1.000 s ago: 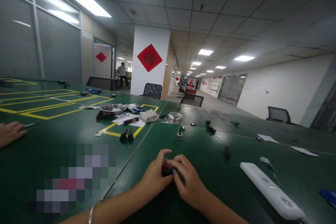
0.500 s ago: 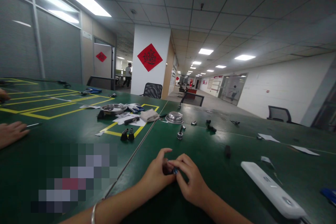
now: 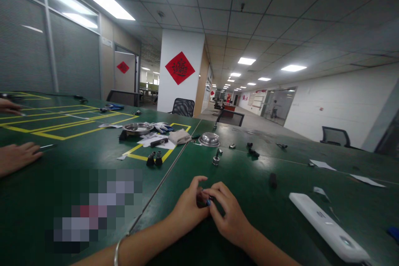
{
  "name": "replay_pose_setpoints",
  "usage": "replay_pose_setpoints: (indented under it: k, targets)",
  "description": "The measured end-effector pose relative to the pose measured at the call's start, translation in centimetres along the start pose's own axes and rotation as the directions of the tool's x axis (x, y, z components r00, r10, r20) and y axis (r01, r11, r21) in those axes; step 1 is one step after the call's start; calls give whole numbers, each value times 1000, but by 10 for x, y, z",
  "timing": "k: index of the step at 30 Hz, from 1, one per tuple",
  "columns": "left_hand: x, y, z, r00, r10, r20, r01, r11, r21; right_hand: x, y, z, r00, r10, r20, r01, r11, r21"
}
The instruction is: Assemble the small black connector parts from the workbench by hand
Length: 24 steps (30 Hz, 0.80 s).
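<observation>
Both my hands meet low in the middle of the view, just over the green table (image 3: 264,224). A small shiny blue piece (image 3: 208,202) shows between the fingertips, mostly covered, so its kind is unclear. My left hand (image 3: 190,204) is curled around it, with the index finger raised and bent. From the other side my right hand (image 3: 227,212) pinches at the piece with thumb and fingers. Beyond the hands stands a small metal fitting (image 3: 216,158), with two black cone-shaped parts (image 3: 155,158) to its left.
A shiny metal bowl (image 3: 209,139), a metal dish (image 3: 138,128) and a folded cloth (image 3: 180,136) lie farther back. A long white device (image 3: 327,228) rests at right, near a black block (image 3: 273,180). At far left another person's hand (image 3: 20,158) lies by a thin metal tool (image 3: 48,146).
The view has shifted slightly, so the scene sits a little farther right. My hands keep nearly the same pose around the blue piece. At upper left, another person's hand has shifted slightly.
</observation>
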<state>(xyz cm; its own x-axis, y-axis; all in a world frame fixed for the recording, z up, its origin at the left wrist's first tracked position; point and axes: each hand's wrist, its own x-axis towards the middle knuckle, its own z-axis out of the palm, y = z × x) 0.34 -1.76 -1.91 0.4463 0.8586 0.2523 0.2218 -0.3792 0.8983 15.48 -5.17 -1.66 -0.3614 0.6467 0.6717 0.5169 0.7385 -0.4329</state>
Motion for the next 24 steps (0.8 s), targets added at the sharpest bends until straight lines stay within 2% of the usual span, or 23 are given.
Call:
replay_pose_setpoints:
  k: [5, 11, 18, 24]
  targets:
    - [1, -2, 1, 1000, 9, 10, -9, 1000, -8, -1, 2, -1, 999, -45, -1, 45, 999, 8]
    - [1, -6, -1, 1000, -2, 0, 2, 994, 106, -1, 4, 0, 1000, 18, -11, -18, 1000, -5]
    - [1, -4, -1, 1000, -9, 12, 8, 998, 69, 0, 2, -1, 999, -37, 10, 37, 999, 17]
    - [1, -5, -1, 999, -32, -2, 32, 996, 86, -1, 2, 0, 999, -17, 32, 17, 1000, -11]
